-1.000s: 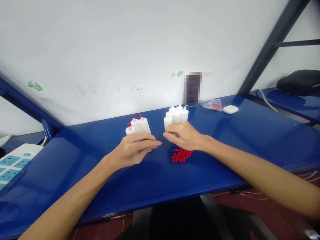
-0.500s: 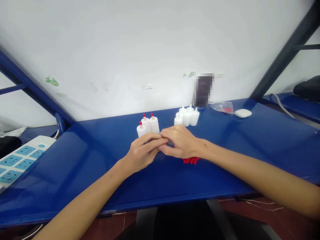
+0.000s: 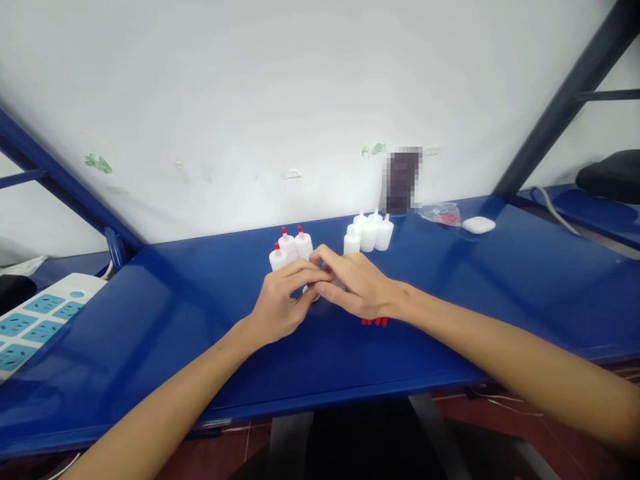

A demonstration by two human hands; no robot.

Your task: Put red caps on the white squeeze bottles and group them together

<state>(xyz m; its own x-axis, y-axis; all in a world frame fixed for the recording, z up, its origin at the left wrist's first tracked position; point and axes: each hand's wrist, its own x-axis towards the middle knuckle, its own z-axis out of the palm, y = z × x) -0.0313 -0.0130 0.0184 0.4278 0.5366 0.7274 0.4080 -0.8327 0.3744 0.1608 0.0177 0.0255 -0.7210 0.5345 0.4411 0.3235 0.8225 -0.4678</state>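
My left hand [image 3: 283,303] is closed round a white squeeze bottle [image 3: 311,293]; just a small piece of it shows under the fingers. Against it, my right hand [image 3: 357,283] has its thumb and fingers bent together, touching the left fingertips. What the right fingers pinch is hidden. Behind the left hand stand white squeeze bottles with red caps [image 3: 303,247], upright and close together. Beyond the right hand is a group of several uncapped white bottles [image 3: 369,235] with bare nozzles. Loose red caps [image 3: 375,321] lie under the right wrist, partly covered by it.
The blue table [image 3: 200,320] runs along a white wall. At the back right are a clear bag with red pieces [image 3: 445,215], a white rounded object [image 3: 479,225] and a blurred dark rectangle [image 3: 401,181]. A power strip [image 3: 45,320] lies at the left edge.
My hands have shifted slightly against each other, and a bit of the bottle now shows below the left fingers. The whole view has moved a little, so things sit slightly further left.
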